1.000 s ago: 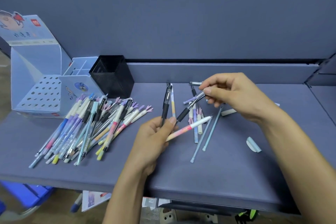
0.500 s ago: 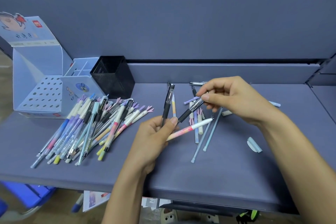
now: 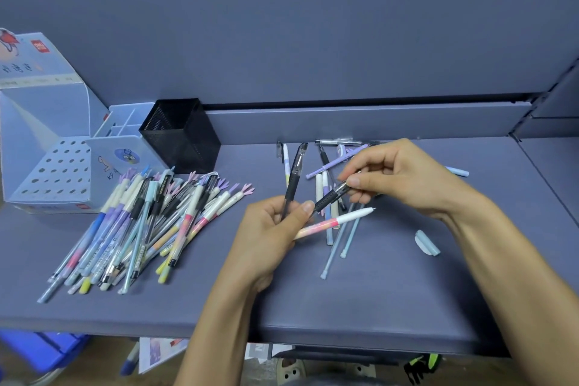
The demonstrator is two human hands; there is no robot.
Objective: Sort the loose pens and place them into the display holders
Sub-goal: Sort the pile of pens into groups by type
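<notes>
Your right hand (image 3: 398,178) pinched a black-grip pen (image 3: 330,197) by its far-right end, its long axis slanting near-left to just beside your left hand (image 3: 272,229), whose curled fingers clamped 2 pens, a black pen (image 3: 293,178) and a pink-and-white pen (image 3: 338,222), well right of the mesh holder (image 3: 185,135).

Grey-blue worktop (image 3: 391,298). Carries at far left a perforated display box (image 3: 53,172), with a divided holder (image 3: 120,160) and black mesh cup (image 3: 185,138) just beside; in front, a fanned heap of pens (image 3: 141,229); mid-worktop, scattered loose pens (image 3: 319,188); to the right, a pale-blue cap (image 3: 426,243).
</notes>
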